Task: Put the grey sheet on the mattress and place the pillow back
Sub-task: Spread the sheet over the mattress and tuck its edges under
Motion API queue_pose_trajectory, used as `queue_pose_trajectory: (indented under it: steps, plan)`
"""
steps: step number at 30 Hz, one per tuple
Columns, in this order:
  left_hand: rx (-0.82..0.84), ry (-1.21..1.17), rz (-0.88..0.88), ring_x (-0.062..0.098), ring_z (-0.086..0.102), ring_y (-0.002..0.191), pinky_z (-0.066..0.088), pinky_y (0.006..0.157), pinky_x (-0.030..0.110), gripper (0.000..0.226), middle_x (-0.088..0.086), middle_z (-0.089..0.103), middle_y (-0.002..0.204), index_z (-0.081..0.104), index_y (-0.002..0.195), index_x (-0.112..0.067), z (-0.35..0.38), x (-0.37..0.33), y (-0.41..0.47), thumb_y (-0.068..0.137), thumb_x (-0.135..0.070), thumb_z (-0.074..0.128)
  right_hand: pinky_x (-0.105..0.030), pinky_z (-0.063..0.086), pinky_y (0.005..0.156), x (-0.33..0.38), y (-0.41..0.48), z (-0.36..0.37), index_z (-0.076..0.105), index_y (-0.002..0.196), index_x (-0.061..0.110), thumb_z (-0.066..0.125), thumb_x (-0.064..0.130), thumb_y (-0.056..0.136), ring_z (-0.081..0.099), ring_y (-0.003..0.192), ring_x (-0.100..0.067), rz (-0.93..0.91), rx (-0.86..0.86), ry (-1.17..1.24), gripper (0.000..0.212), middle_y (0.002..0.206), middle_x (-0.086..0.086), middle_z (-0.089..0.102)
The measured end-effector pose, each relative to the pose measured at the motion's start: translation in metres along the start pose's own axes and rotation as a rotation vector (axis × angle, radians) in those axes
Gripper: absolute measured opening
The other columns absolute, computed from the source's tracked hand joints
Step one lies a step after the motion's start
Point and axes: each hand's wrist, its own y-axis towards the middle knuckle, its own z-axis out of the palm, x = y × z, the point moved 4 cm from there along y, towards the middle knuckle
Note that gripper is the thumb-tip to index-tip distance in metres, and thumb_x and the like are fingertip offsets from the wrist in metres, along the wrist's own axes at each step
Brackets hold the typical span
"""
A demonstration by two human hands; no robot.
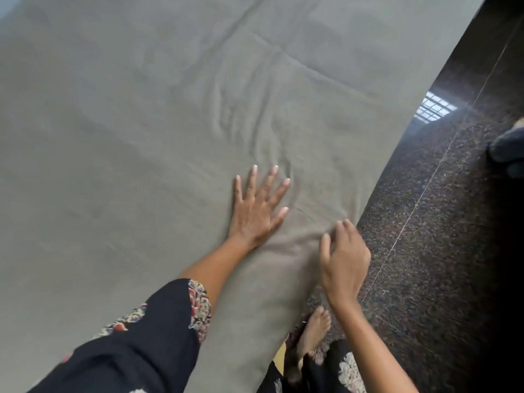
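no text, label, brand, number or sign can be read anywhere in view. the grey sheet (170, 137) is plain cloth. the only markings are the patterned print on the dark sleeve (200, 307) and a grid-shaped reflection on the polished floor (425, 222), and neither forms letters or figures.

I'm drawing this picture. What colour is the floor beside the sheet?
The floor is dark, brown-black speckled, shiny stone, seen best in the head view.
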Motion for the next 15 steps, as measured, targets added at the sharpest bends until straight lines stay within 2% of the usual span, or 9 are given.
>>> queue_pose_trajectory:
  steps: [1, 2, 3, 5, 7, 9, 11, 15]
  plan:
    - [0.013, -0.006, 0.017, 0.038, 0.019, 0.142, 0.007, 0.107, 0.066, 0.063, 0.0, 0.025, 0.156, 0.027, 0.146, -0.035, 0.0, -0.013, 0.003, 0.087, -0.055, 0.031, -0.034, 0.037, 0.086, -0.002, 0.012, -0.007, 0.057, 0.121, 0.003, 0.045, 0.024, 0.094, 0.055, 0.107, -0.03, 0.123, -0.049, 0.122, 0.037, 0.122, -0.016, 0.055]
    - [0.023, -0.002, 0.028, 0.037, 0.018, 0.143, 0.005, 0.106, 0.067, 0.062, -0.002, 0.024, 0.156, 0.028, 0.146, -0.035, -0.001, -0.025, 0.007, 0.088, -0.056, 0.03, -0.028, 0.034, 0.077, -0.007, 0.025, -0.01, 0.056, 0.121, 0.002, 0.047, 0.019, 0.094, 0.054, 0.1, -0.027, 0.288, -0.082, 0.249, 0.033, 0.118, -0.016, 0.054]
    - [0.035, 0.003, 0.047, 0.036, 0.018, 0.143, 0.005, 0.105, 0.068, 0.062, -0.002, 0.023, 0.157, 0.028, 0.146, -0.036, -0.001, -0.034, 0.011, 0.088, -0.055, 0.028, -0.025, 0.03, 0.074, -0.014, 0.038, -0.009, 0.054, 0.121, 0.001, 0.048, 0.017, 0.095, 0.052, 0.098, -0.027, 0.465, -0.108, 0.361, 0.032, 0.118, -0.016, 0.053]
    - [0.067, 0.009, 0.104, 0.036, 0.014, 0.144, 0.002, 0.106, 0.067, 0.062, -0.003, 0.019, 0.158, 0.026, 0.147, -0.037, -0.002, -0.049, 0.02, 0.089, -0.056, 0.025, -0.027, 0.031, 0.083, -0.026, 0.062, -0.003, 0.054, 0.121, 0.0, 0.051, 0.018, 0.093, 0.053, 0.105, -0.029, 0.696, -0.143, 0.502, 0.033, 0.118, -0.018, 0.055]
    - [0.091, 0.017, 0.148, 0.036, 0.009, 0.145, 0.002, 0.107, 0.066, 0.061, -0.004, 0.013, 0.159, 0.02, 0.148, -0.039, -0.002, -0.059, 0.028, 0.09, -0.057, 0.022, -0.03, 0.035, 0.086, -0.032, 0.081, 0.0, 0.06, 0.111, 0.0, 0.053, 0.019, 0.092, 0.056, 0.105, -0.031, 0.725, -0.098, 0.523, 0.028, 0.111, -0.018, 0.062]
    - [0.087, 0.015, 0.164, 0.037, 0.011, 0.145, 0.007, 0.108, 0.067, 0.059, -0.002, 0.015, 0.159, 0.021, 0.147, -0.04, -0.002, -0.067, 0.034, 0.091, -0.056, 0.023, -0.028, 0.034, 0.077, -0.039, 0.088, 0.001, 0.064, 0.098, 0.0, 0.054, 0.017, 0.092, 0.057, 0.094, -0.029, 0.704, -0.055, 0.535, 0.021, 0.102, -0.017, 0.065]
    - [0.074, 0.02, 0.206, 0.037, 0.016, 0.144, 0.013, 0.107, 0.068, 0.057, 0.0, 0.019, 0.158, 0.025, 0.147, -0.039, -0.002, -0.075, 0.043, 0.091, -0.054, 0.026, -0.026, 0.032, 0.071, -0.05, 0.088, -0.002, 0.065, 0.091, 0.001, 0.054, 0.014, 0.091, 0.055, 0.085, -0.025, 0.715, -0.095, 0.543, 0.017, 0.093, -0.014, 0.066]
    - [0.079, 0.013, 0.238, 0.035, 0.021, 0.143, 0.016, 0.104, 0.07, 0.058, 0.003, 0.024, 0.156, 0.029, 0.146, -0.037, -0.002, -0.094, 0.07, 0.09, -0.053, 0.029, -0.028, 0.04, 0.074, -0.061, 0.095, 0.008, 0.065, 0.081, 0.002, 0.057, 0.002, 0.083, 0.052, 0.077, -0.02, 0.843, -0.077, 0.734, 0.008, 0.079, -0.009, 0.061]
